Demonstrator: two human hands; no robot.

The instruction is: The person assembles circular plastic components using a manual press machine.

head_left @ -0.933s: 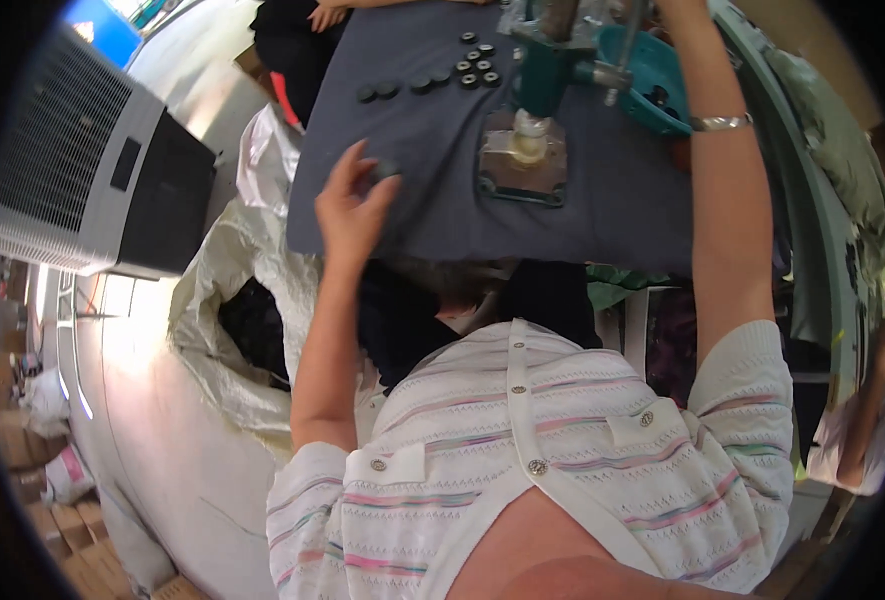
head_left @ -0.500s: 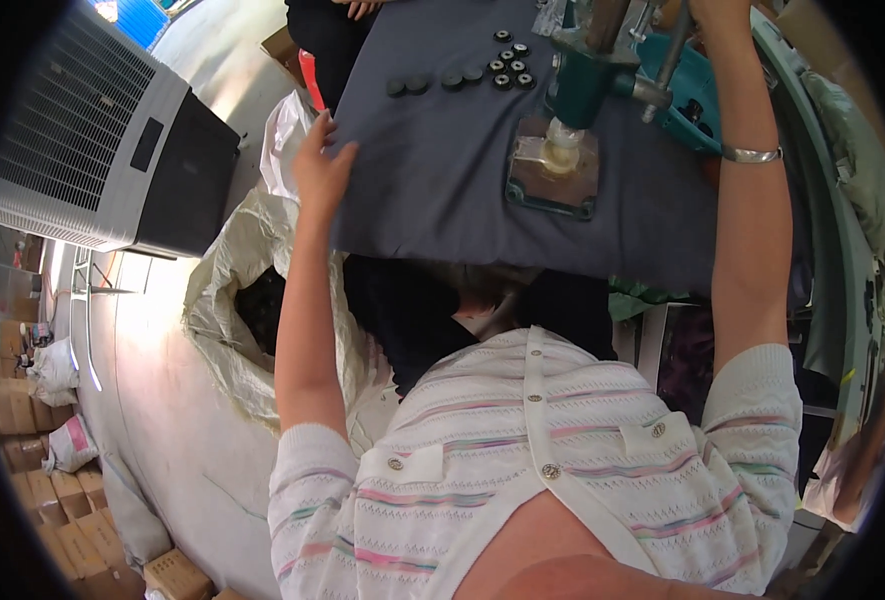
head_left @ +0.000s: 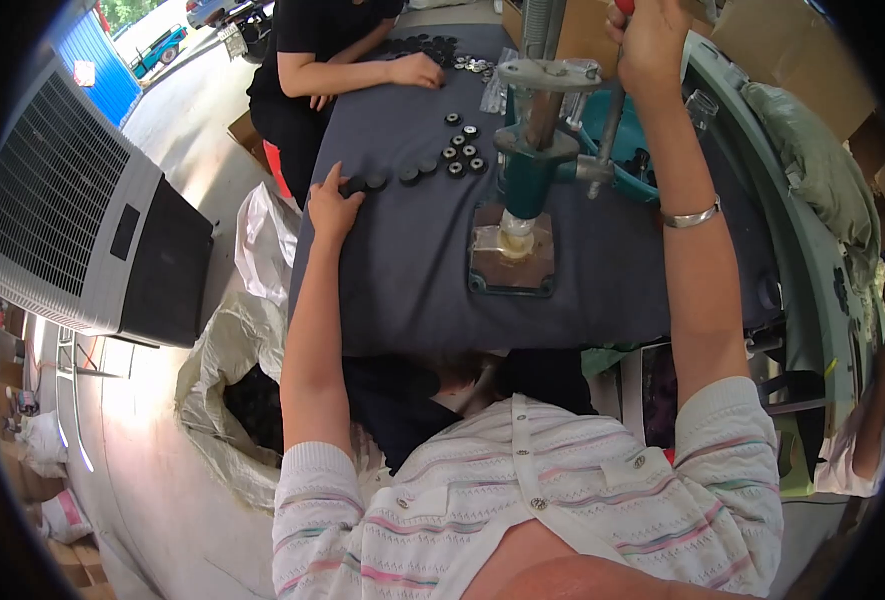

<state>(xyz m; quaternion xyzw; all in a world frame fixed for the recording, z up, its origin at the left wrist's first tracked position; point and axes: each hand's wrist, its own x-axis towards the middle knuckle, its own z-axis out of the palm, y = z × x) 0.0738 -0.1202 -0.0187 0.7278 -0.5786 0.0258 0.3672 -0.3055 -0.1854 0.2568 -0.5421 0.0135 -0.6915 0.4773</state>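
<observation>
My left hand (head_left: 332,210) is at the left edge of the grey-clothed table (head_left: 402,290), with thumb and index finger around the leftmost black disc (head_left: 353,186) of a short row. More black discs (head_left: 410,175) lie just right of it. My right hand (head_left: 654,50) is raised at the upper right, fingers wrapped round the red-tipped lever (head_left: 610,125) of a green hand press (head_left: 534,150). Beneath the press's ram, a pale round die (head_left: 515,240) sits on the base plate (head_left: 482,282). Black rings with light centres (head_left: 456,154) are grouped left of the press.
Behind the press stands a teal basin (head_left: 627,175) with black parts. Across the table, a co-worker's hand (head_left: 417,71) is near more small parts (head_left: 472,65). An open white sack (head_left: 207,370) with dark contents and a large air cooler (head_left: 92,210) stand at left.
My left hand has moved from beside the table's edge onto the leftmost black disc. The view has tilted up, bringing the co-worker's arm and far parts into sight. My right hand stays raised.
</observation>
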